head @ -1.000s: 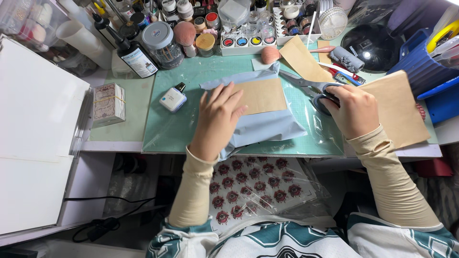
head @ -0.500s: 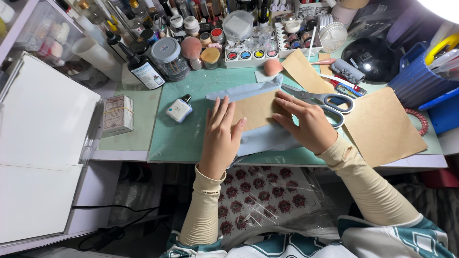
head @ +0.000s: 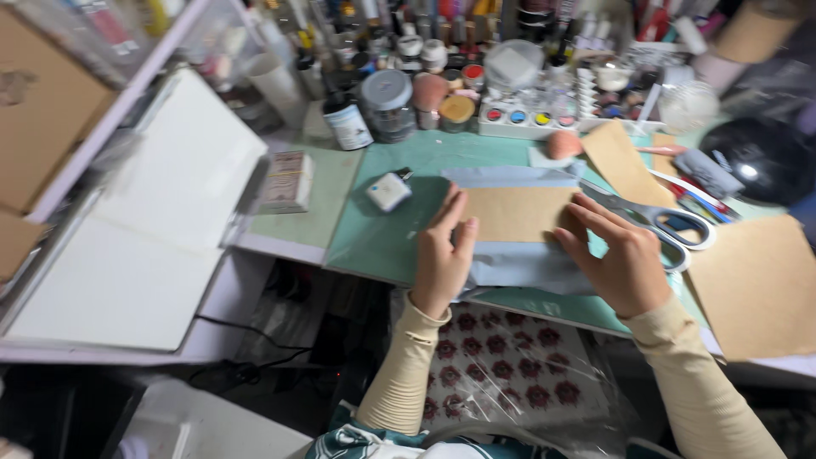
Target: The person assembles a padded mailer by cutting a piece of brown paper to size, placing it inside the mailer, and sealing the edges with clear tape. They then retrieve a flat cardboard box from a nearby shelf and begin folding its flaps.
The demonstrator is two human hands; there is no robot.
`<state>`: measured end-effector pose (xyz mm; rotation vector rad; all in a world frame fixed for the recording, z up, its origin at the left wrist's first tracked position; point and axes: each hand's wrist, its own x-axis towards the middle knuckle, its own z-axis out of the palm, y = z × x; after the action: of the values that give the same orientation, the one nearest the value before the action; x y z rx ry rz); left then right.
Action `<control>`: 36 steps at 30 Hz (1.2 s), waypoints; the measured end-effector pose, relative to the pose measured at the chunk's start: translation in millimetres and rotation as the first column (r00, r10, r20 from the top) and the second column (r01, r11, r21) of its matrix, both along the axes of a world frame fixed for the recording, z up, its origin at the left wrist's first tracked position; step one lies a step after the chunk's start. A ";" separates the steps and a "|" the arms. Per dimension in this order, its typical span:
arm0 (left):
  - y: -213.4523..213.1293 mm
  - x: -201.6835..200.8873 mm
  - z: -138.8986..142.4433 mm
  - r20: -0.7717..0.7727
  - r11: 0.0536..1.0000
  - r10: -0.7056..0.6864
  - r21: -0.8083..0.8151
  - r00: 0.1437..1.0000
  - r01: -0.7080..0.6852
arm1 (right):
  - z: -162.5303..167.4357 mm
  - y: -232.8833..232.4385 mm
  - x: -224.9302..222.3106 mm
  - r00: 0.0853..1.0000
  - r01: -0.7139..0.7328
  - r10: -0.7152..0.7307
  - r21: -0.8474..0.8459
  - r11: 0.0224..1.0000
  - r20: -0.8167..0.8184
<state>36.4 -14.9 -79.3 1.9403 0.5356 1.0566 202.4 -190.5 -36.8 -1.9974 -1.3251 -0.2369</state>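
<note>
Brown card, one rectangular piece, lies flat on a pale blue sheet near the front edge of the counter, on a green cutting mat. The left hand rests with flat, spread fingers on the card's left edge and the blue sheet beneath; its grip is released, pressing rather than grasping. The right hand lies likewise on the card's right edge, fingers extended, grip released, closed on nothing. The hands hide both short edges of the card and much of the blue sheet's lower part; the upper margin of the blue sheet shows as a strip above the card.

One pair of scissors with grey handles lies just beside the right hand, its blades partly hidden behind the fingers. Two further brown pieces are in view: a narrow one tilted behind the scissors, and a large one at the right, cut off by the frame edge. One small white device sits to the left of the blue sheet. One small printed box lies further left.

At the rear stands a paint tray and a crowd of jars and bottles, blurred and too many to count. One open blank book lies at far left. A patterned sheet in clear wrap hangs below the counter's edge.
</note>
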 end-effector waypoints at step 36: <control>79.5 -3.9 147.0 -0.029 0.824 -0.556 0.112 0.831 0.555 | 50.6 10.5 -9.2 0.922 -0.322 0.352 0.189 0.928 -0.159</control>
<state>32.5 64.6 67.7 2.0127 -0.1134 0.7194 193.2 -180.0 13.8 -1.5835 -1.4505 0.0125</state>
